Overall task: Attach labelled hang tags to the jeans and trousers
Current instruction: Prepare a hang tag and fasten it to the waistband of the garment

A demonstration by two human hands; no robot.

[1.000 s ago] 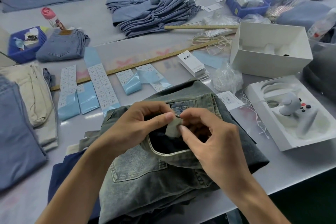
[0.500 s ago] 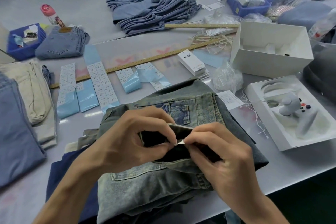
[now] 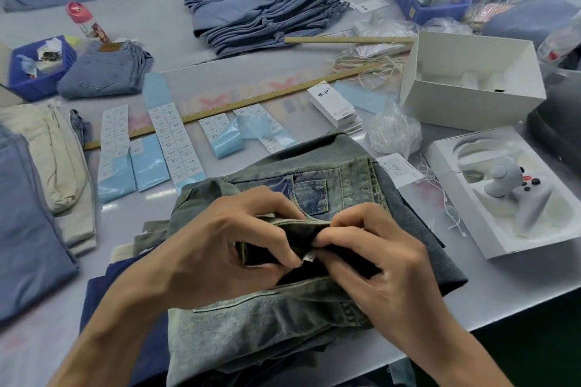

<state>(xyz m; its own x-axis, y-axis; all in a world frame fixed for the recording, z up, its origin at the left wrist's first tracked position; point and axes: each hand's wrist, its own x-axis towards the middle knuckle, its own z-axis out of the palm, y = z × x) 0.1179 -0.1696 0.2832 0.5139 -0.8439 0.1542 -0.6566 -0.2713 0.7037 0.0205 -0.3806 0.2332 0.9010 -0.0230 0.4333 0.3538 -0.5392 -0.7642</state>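
Jeans (image 3: 283, 333) on table (image 3: 503, 302) edge. Left hand (image 3: 220, 248) pinches waistband (image 3: 295, 223) open; right hand (image 3: 374, 264) pinches small inner label (image 3: 307, 258), probably as anchor for the tag. Tags (image 3: 334, 104) lie within reach, beyond.

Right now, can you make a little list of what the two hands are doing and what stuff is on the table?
left hand: pinches the waistband of the grey-green jeans
right hand: pinches the same waistband, beside a small white label
jeans: folded, on top of a pile at the near edge of the table
hang tags: white stack, behind the jeans
sticker strips: lie flat, left of the tags
ruler: long, wooden, behind the strips
white box: open, far right
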